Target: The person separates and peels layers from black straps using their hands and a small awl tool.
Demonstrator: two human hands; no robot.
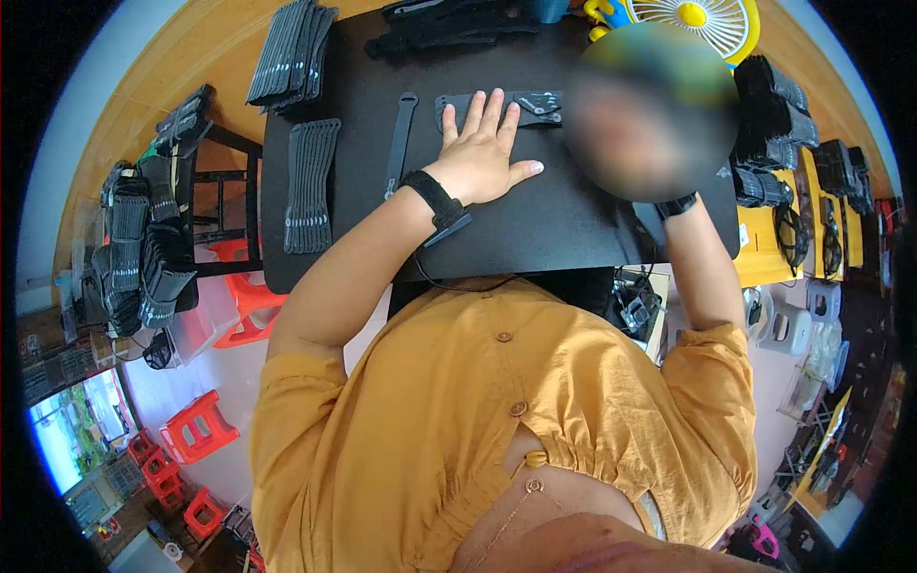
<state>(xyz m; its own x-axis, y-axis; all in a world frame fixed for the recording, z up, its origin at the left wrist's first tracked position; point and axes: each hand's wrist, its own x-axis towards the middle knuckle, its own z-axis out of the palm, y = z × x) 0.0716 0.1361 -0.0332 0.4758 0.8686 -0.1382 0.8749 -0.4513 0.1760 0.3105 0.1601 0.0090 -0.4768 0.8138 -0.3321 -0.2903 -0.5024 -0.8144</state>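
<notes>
My left hand [479,148] lies palm down on the black table, fingers spread, their tips over a dark grey strap-like piece [540,105]. Pale markings and a small light-edged part show toward that piece's right end. A blurred round patch covers my right hand, so its fingers and anything in them are hidden; only the forearm and dark wristband [676,205] show below it. Left of my left hand lies a single narrow dark strip [401,143] with a rounded, holed end. Beyond it is a fanned stack of similar strips [311,186].
The black table [535,224] has a thicker stack of grey strips [291,55] at its far left corner and dark pieces [449,29] along its back. A yellow fan [693,14] stands back right. More bundled strips [772,115] sit at the right; red stools [199,427] stand left.
</notes>
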